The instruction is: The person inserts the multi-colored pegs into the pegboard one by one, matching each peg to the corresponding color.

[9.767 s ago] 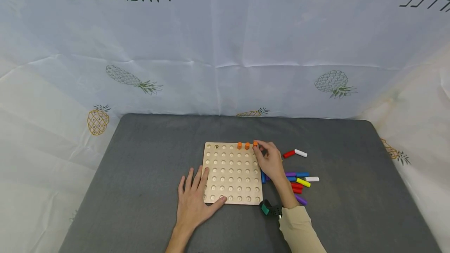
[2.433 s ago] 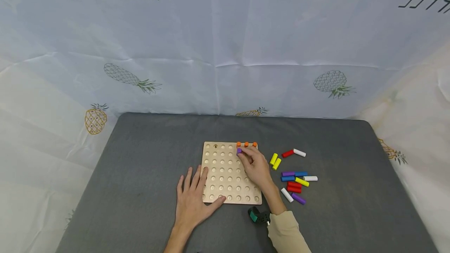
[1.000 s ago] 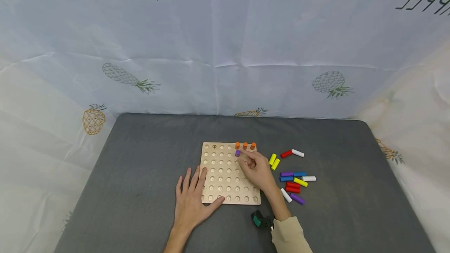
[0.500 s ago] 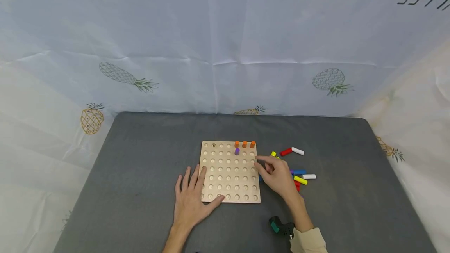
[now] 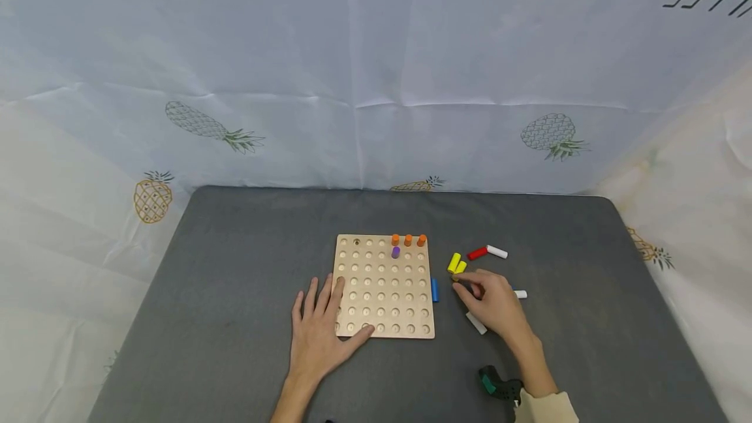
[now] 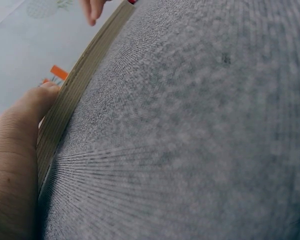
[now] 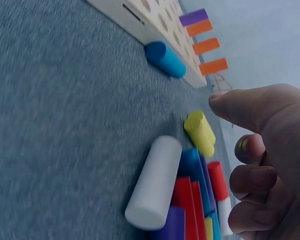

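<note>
A square wooden pegboard point(image 5: 384, 286) with rows of round holes lies on the grey table. Three orange pegs point(image 5: 408, 240) stand in its far row at the right, and one purple peg point(image 5: 395, 252) stands just in front of the leftmost of them. My left hand point(image 5: 320, 335) rests on the board's left side with fingers spread and thumb on the near edge. Beside the board, my right hand point(image 5: 493, 302) hovers over the loose pegs, its fingertips near two yellow pegs point(image 5: 454, 262). In the right wrist view its thumb and fingers stand apart, and no peg shows between them.
A blue peg point(image 5: 435, 290) lies against the board's right edge. Red point(image 5: 477, 253) and white point(image 5: 497, 252) pegs lie beyond the yellow ones. A white peg point(image 7: 155, 182) and several red, blue and purple pegs lie under my right hand. A black strap device point(image 5: 499, 384) is by my right wrist.
My right hand set the purple peg in the board, let go of it and moved right over the loose pegs. Earlier the three orange pegs were placed. My left hand stays on the board.
</note>
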Available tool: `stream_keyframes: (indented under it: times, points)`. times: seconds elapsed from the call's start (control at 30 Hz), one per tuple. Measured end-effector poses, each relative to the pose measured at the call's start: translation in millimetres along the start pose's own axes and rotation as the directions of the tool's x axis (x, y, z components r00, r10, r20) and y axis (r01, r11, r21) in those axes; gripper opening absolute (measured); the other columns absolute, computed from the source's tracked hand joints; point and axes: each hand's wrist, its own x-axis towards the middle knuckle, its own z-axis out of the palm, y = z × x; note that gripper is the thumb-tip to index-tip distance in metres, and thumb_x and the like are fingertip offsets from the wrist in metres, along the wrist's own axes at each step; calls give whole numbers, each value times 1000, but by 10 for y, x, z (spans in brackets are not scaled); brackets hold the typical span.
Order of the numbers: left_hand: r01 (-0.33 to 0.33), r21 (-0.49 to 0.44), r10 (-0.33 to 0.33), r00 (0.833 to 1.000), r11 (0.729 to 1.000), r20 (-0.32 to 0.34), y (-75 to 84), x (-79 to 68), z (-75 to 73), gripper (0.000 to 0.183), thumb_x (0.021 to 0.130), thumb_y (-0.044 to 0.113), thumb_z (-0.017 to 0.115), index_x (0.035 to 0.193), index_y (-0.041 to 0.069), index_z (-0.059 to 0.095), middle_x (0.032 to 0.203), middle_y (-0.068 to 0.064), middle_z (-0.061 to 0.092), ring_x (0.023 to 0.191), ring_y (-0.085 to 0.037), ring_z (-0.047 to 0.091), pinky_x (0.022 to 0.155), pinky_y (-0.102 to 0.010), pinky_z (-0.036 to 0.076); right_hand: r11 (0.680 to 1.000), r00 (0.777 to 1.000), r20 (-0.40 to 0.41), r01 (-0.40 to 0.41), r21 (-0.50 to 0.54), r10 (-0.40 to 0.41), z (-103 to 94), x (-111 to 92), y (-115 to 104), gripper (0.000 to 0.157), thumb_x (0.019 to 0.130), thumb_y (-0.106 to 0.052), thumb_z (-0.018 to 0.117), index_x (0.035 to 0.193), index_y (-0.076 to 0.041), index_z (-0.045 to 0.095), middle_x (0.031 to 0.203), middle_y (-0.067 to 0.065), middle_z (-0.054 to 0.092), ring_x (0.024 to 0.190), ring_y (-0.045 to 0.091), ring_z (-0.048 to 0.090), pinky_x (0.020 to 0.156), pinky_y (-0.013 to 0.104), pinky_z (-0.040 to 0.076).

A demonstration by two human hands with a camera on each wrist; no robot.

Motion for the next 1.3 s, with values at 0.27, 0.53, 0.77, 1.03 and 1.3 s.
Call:
stream_keyframes:
  times: [0.27, 0.53, 0.77, 1.03, 1.3]
  points:
    - [-11, -16, 11, 1000, 1000, -19, 3, 1, 8, 107, 73, 81, 67, 157, 20, 42, 159, -9, 49, 149, -41, 40, 121, -64, 24, 998, 998, 26, -62, -29, 63, -70, -52, 100, 17, 90, -9, 76, 106, -8, 81, 62, -4, 40, 50, 3, 32, 47, 19, 27]
    - [-15, -21, 14, 1000, 1000, -25, -1, -1, 10, 107, 73, 81, 67, 157, 19, 43, 159, -10, 49, 149, -41, 40, 121, -64, 24, 994, 994, 42, -103, -43, 105, -102, -67, 154, 19, 90, -8, 74, 107, -8, 81, 60, -4, 41, 48, 4, 32, 45, 19, 25]
    - [-10, -18, 9, 1000, 1000, -22, -1, -3, 12, 107, 73, 80, 68, 157, 19, 43, 159, -10, 49, 149, -42, 40, 120, -65, 24, 991, 990, 50, -127, -51, 129, -101, -29, 168, 18, 91, -12, 74, 107, -7, 81, 60, -4, 41, 48, 4, 29, 44, 19, 24]
    - [2, -14, -2, 1000, 1000, -1, 4, -12, 9, 107, 73, 80, 69, 158, 20, 42, 160, -9, 48, 149, -41, 39, 121, -65, 24, 988, 987, 54, -145, -61, 148, -72, 4, 180, 21, 92, -18, 75, 109, -6, 80, 63, -3, 41, 50, 5, 32, 46, 19, 24]
    - [5, -16, -5, 1000, 1000, 2, 8, -3, 0, 107, 73, 79, 69, 158, 20, 42, 160, -9, 48, 149, -41, 39, 121, -65, 24, 981, 982, 64, -174, -84, 179, -86, 23, 175, 26, 90, -22, 78, 110, -6, 80, 65, -3, 42, 53, 6, 35, 47, 19, 24]
